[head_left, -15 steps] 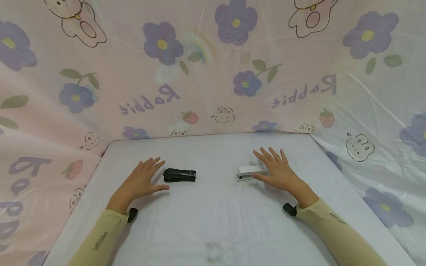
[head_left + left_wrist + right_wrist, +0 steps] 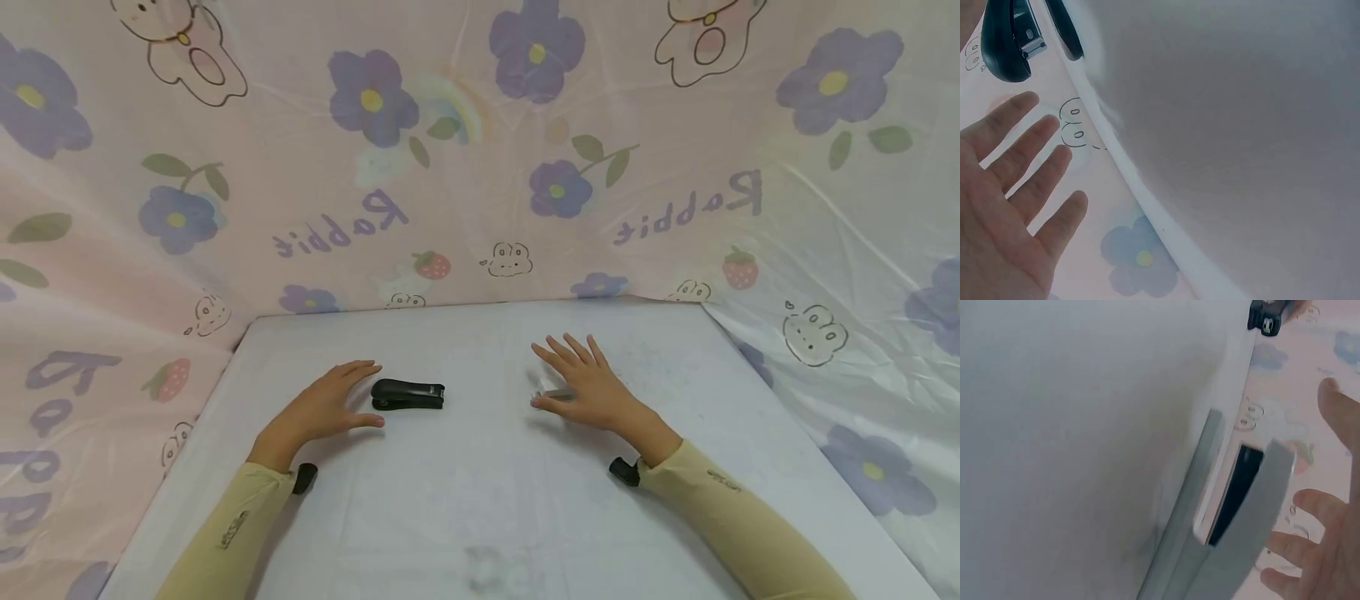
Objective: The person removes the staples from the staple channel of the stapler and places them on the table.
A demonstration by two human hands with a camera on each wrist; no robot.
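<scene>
A black stapler lies on the white table in the head view, its rounded end towards my left hand. The thumb and fingers spread on either side of that end, with nothing gripped. In the left wrist view, the black stapler shows beyond the fingertips. My right hand is over a white stapler, hiding most of it from the head camera. Its fingers are spread and hold nothing. The right wrist view shows the white stapler beside the fingers, its arm raised from its base.
A white cloth covers the table. Behind and at both sides hangs a curtain printed with flowers and rabbits. A small black device sits at the right wrist, another at the left wrist.
My right hand has moved left, now covering more of the white stapler. The left hand has turned slightly, bringing its fingers closer to the black stapler. Both staplers appear to stay in place.
</scene>
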